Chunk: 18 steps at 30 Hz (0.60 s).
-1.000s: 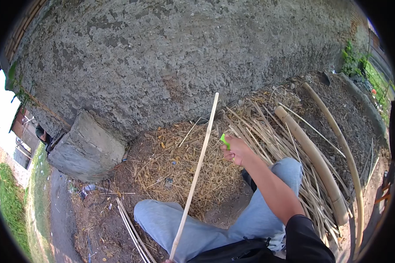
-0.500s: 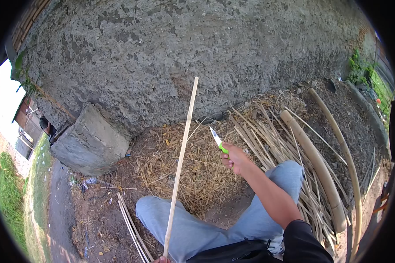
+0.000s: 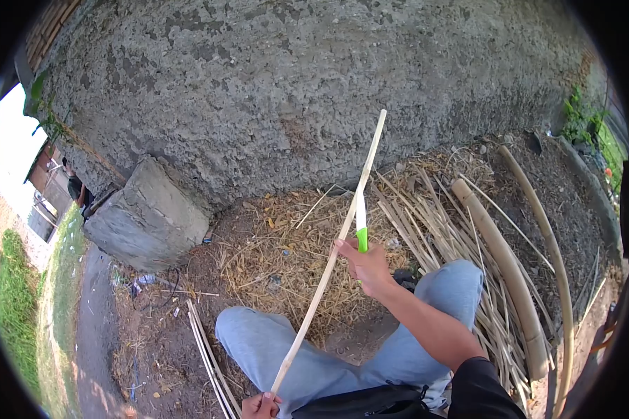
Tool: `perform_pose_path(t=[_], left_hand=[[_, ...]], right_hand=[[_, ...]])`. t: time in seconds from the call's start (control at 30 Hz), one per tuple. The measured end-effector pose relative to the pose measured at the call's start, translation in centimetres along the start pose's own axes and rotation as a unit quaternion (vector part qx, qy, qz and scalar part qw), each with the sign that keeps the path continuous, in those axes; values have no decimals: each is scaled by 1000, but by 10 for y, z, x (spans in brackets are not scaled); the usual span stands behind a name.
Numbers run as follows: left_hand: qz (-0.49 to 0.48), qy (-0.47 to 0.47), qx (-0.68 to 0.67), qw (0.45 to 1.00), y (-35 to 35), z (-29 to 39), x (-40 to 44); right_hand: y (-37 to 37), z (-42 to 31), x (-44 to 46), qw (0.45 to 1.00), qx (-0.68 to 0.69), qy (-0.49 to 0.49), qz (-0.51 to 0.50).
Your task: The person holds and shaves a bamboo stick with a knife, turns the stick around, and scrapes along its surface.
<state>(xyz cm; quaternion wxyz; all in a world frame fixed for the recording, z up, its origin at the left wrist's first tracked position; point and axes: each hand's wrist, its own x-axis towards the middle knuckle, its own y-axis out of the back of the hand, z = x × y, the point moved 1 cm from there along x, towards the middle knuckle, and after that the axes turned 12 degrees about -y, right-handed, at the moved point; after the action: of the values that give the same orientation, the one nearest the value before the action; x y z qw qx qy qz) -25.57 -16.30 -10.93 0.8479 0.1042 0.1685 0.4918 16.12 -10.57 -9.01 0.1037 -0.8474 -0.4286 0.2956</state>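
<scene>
My right hand (image 3: 367, 267) is closed around the green handle of a knife (image 3: 361, 234). The knife's pale blade points up and meets the far part of a long bamboo strip (image 3: 321, 288). The thumb of that hand rests against the strip, just below the blade. At the bottom of the view, my left hand (image 3: 260, 406) grips the strip's near end. The strip slants up and to the right, across my left knee and in front of the wall. Dry shavings (image 3: 286, 269) cover the ground between my knees.
A heap of split bamboo strips (image 3: 493, 307) lies at my right, with a thick bamboo piece (image 3: 504, 279) and a curved pole (image 3: 538, 216) beside it. More strips (image 3: 210, 359) lie at my left. A concrete block (image 3: 150, 216) stands against the rough wall (image 3: 328, 77). A person (image 3: 78, 190) is far left.
The strip has tilted to the right at its far end. My right hand has brought the knife against it, the thumb touching. My left hand has come further into view.
</scene>
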Motion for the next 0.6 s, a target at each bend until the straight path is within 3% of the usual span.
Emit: perform_pose_path(t=[0.07,0.13,0.3,0.6], left_hand=[[5,16,24,1000,-2,23,18],[-11,-164,237,957,5,39,41],[87,-228,265,933,8,85,103],[70,-285,255,921,10,106,200]], right_hand=[[-1,-3,-2,992,40,91,72],[8,-17,-6,990,47,109,71],[29,-53,-13,979,117,152,75],[53,-80,-15,963,120,234,52]])
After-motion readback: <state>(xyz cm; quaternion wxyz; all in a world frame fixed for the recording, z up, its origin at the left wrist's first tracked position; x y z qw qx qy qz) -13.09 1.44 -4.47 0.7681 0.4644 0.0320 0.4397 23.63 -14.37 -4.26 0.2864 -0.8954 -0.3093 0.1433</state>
